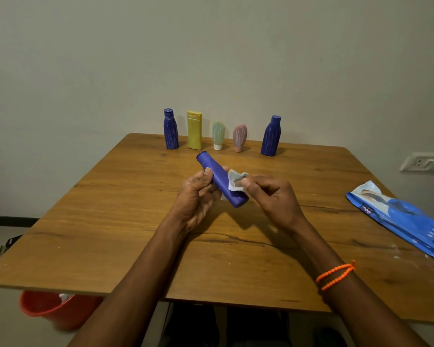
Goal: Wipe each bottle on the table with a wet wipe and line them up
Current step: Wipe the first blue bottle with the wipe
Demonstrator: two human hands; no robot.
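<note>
Above the wooden table [110,234], the left hand [198,196] grips a slanted blue bottle [221,181] while the right hand [273,199] pinches a wet wipe [234,180] against it. Five bottles [218,135] stand lined up along the far edge.

An orange bucket [48,308] sits on the floor under the table's near left corner, with something pale showing inside it. A white wall socket [420,162] is mounted on the plain wall [211,58] beyond the table's far right corner. An orange beaded bracelet [336,274] circles a wrist above the near edge.
</note>
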